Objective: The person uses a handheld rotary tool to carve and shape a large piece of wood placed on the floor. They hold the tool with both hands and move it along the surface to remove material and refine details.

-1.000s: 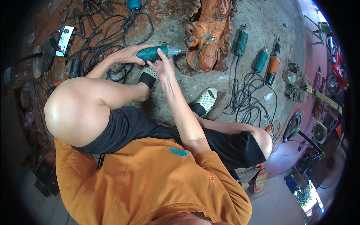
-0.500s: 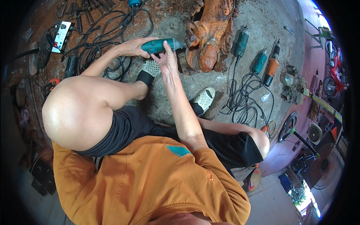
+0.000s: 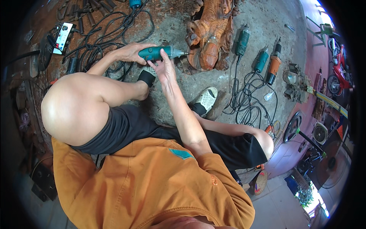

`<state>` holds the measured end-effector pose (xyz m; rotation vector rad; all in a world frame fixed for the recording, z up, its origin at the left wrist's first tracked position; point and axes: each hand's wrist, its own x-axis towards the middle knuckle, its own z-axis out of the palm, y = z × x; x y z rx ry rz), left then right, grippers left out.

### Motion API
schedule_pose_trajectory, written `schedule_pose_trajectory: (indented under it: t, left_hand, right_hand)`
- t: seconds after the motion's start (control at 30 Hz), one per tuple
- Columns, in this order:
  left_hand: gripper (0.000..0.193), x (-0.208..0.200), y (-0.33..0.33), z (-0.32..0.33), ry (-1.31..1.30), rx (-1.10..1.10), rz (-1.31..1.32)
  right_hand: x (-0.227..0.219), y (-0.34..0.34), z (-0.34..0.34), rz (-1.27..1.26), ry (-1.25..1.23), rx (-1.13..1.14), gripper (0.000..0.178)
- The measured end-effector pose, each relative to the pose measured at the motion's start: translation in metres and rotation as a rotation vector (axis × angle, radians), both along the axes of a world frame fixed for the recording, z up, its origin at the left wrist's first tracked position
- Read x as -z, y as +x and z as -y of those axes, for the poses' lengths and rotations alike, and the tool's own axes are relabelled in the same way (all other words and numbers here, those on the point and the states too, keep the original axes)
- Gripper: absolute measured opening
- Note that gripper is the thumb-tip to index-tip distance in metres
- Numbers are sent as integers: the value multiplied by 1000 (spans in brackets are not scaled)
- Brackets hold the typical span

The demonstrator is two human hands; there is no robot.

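The left hand [image 3: 131,52] is wrapped around the rear of a green die grinder [image 3: 152,53], while the right hand [image 3: 166,70] grips its front part, thumb laid along the top and fingers below. The grinder lies level above the concrete floor [image 3: 175,89], its thin bit pointing right at the left edge of a brown wood carving [image 3: 209,32], near that carving's near end; whether the tip touches the wood cannot be told. Right of the carving, a second green grinder [image 3: 242,41], a smaller green grinder [image 3: 261,61] and an orange-and-black grinder [image 3: 273,66] lie side by side on the floor, with tangled black cords [image 3: 248,99] on their near side. Far left, a white power strip [image 3: 63,37] sits beside looped black cable [image 3: 89,57]. One perforated white clog [image 3: 150,70] is just below the held grinder, the other clog [image 3: 208,98] farther right and nearer.
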<state>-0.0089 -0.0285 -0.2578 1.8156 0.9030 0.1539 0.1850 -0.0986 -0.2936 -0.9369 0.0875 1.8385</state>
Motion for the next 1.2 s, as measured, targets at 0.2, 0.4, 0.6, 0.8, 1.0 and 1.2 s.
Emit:
schedule_pose_trajectory:
  t: [0.2,0.4,0.6,0.8,1.0,1.2]
  left_hand:
    - [94,0,-6,7,-89,57,-39]
    - [95,1,-9,13,-66,61,31]
    - [95,-11,-2,3,-197,17,-142]
    - [93,-5,-3,-1,-72,-50,-37]
    - [90,-16,8,-8,-62,-87,-73]
    - [90,-7,5,-9,-33,-75,-76]
  right_hand:
    - [4,-4,21,-59,-10,6,70]
    - [0,-8,28,-50,-18,24,67]
    - [-6,-2,12,2,-29,-2,68]
    - [-4,-1,-8,24,2,-36,67]
    - [5,5,-25,39,9,-53,70]
    - [10,8,-28,24,24,-77,73]
